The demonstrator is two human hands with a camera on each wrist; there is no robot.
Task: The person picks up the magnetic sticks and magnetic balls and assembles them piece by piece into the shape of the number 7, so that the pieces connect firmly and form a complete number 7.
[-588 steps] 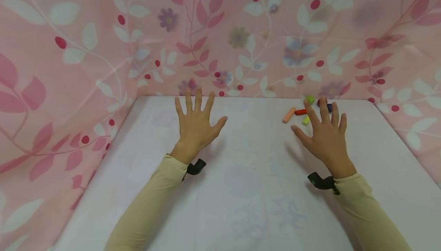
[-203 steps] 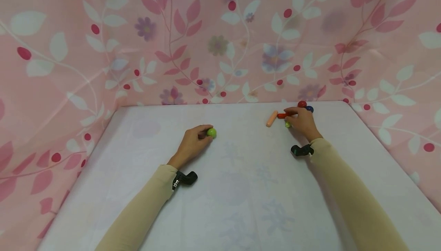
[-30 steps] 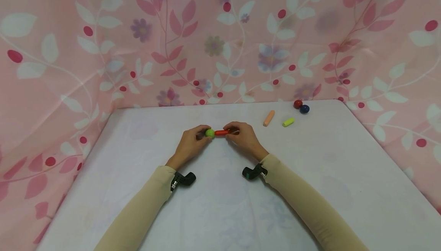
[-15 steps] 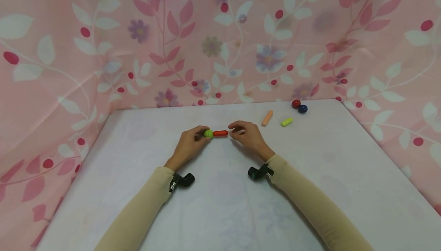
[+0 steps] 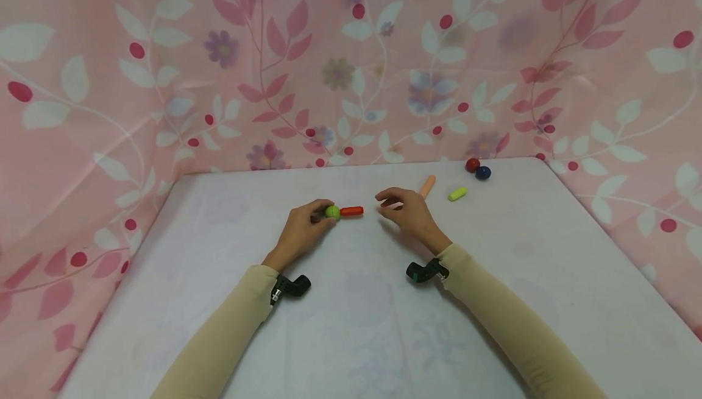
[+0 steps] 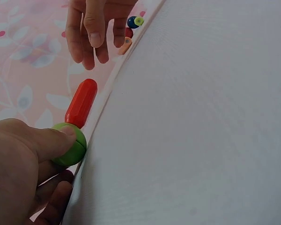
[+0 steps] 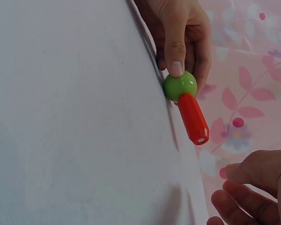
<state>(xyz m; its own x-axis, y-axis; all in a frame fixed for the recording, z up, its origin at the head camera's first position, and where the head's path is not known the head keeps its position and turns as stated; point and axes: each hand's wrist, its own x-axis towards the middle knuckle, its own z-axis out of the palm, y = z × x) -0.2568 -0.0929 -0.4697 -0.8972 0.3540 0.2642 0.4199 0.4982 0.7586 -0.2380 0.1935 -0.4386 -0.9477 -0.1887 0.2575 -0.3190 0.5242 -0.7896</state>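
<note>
My left hand [image 5: 301, 228] pinches a glossy green ball [image 5: 332, 212] between thumb and fingers, low over the white table. A red faceted rod [image 5: 352, 211] joins the ball end-on and points right. In the right wrist view, a small pale dot shows in the rod's free end [image 7: 200, 139]. Right of that end, across a short gap, my right hand [image 5: 410, 215] has loosely bent fingers and holds nothing. Behind its fingertips lies an orange rod [image 5: 428, 186], partly covered by the hand in the head view.
Farther right on the table [image 5: 526, 301] lies a short yellow-green rod [image 5: 457, 194]. Near the back edge a red ball [image 5: 473, 165] and a dark blue ball [image 5: 483, 173] sit close together. Pink floral cloth [image 5: 340, 70] hangs behind and at both sides.
A second ago my right hand held the red rod's end against the green ball. It has since let go and drawn back to the right; the rod stays joined to the ball.
</note>
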